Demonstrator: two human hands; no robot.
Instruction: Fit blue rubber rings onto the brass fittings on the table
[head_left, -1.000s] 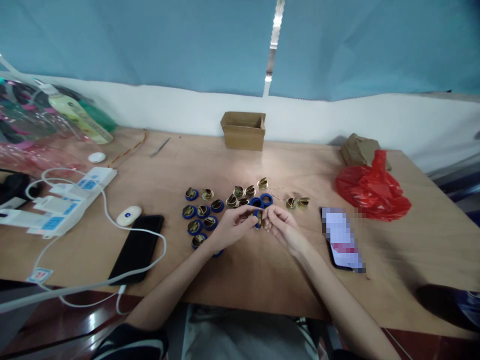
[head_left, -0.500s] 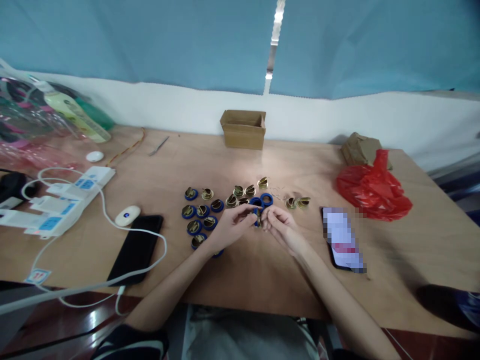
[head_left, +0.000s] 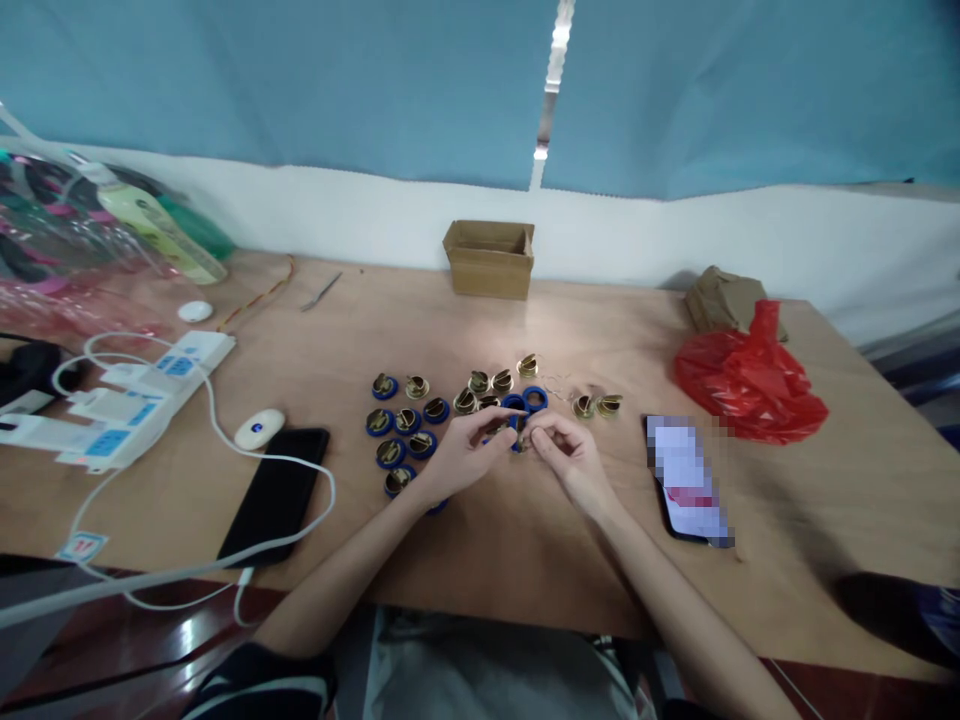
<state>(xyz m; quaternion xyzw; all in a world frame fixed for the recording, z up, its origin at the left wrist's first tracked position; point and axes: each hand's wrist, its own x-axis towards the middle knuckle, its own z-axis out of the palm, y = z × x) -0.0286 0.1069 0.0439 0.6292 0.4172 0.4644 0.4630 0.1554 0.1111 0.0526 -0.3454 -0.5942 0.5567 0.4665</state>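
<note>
Near the middle of the table, my left hand is closed around a small blue ring with a brass-coloured metal piece, partly hidden by the fingers. My right hand meets it from the right, thumb and fingertips pinched at the same piece. Just beyond the hands lies an empty blue ring. Several blue rings with brass pieces set in them are spread left of my left hand. Loose round brass pieces with upright tabs lie behind the hands, and two more brass pieces rest to the right.
A small open cardboard box stands at the back. To the right are a lit phone, a red plastic bag and a brown paper package. A dark phone, white cables and a power strip occupy the left.
My right hand's fingers have shifted and turned slightly at the piece, with the thumb now more stretched towards it. My left hand keeps its hold. The whole view has moved a little.
</note>
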